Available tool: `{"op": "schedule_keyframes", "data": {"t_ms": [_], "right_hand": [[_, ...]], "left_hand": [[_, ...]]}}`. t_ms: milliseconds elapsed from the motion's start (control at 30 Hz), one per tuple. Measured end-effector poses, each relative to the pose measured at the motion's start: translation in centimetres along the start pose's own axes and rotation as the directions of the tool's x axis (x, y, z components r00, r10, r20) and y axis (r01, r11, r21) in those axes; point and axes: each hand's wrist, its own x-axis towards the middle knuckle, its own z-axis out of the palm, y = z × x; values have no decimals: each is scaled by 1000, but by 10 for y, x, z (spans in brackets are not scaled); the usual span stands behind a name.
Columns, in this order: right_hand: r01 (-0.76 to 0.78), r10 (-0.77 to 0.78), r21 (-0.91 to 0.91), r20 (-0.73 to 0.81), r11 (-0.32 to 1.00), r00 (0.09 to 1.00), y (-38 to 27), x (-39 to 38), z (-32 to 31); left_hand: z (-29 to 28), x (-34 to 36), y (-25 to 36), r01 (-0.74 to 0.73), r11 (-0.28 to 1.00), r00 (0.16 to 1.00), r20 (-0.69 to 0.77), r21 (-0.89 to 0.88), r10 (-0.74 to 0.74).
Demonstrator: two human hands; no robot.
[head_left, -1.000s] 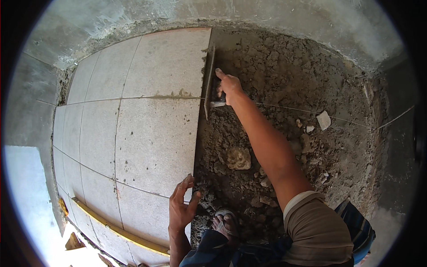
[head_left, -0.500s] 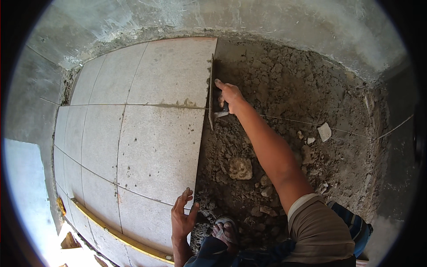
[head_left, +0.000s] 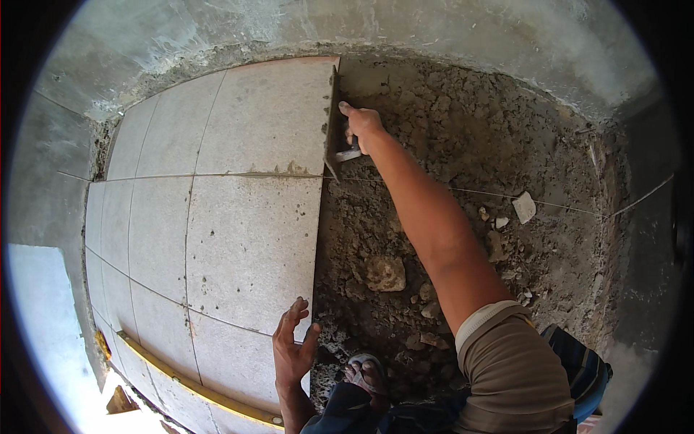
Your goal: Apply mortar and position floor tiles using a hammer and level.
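Note:
My right hand (head_left: 363,129) grips the handle of a flat trowel (head_left: 332,124). The trowel's long blade stands on edge along the right side of the far grey floor tile (head_left: 271,116), with bits of mortar on it. Brown, lumpy mortar (head_left: 426,123) lies to the right of that blade. Lower in the picture, my left hand (head_left: 294,347) is empty with its fingers apart, over the right edge of a nearer tile (head_left: 235,347). Whether it touches the tile I cannot tell.
A yellow spirit level (head_left: 195,387) lies across the tiles at lower left. A thin string (head_left: 557,207) runs over the mortar bed toward the right wall. Stone lumps (head_left: 386,273) and a pale tile chip (head_left: 524,208) lie there. My sandalled foot (head_left: 365,372) is below. Bare walls enclose the floor.
My right hand and the trowel have moved farther away along the tile's edge. The left hand has shifted only slightly, and the whole view has moved a little.

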Motion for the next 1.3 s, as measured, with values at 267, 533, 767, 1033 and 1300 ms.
{"op": "schedule_keyframes", "data": {"t_ms": [267,533,767,1033,1300], "right_hand": [[6,39,168,-265,986,963,27,-60,-77],[3,-19,128,125,992,992,20,-57,-36],[-64,64,-10,88,998,994,4,22,-20],[50,-50,7,-23,999,998,-8,60,-1],[91,-91,3,-26,996,996,-11,50,-31]], "left_hand": [[-29,-45,-5,39,999,992,-117,-23,-42],[-13,-39,-17,-12,998,995,-95,56,18],[2,-19,-12,89,996,994,-59,24,-87],[12,13,9,128,991,991,-34,28,-127],[7,-3,12,150,989,984,-91,-19,-151]]}}
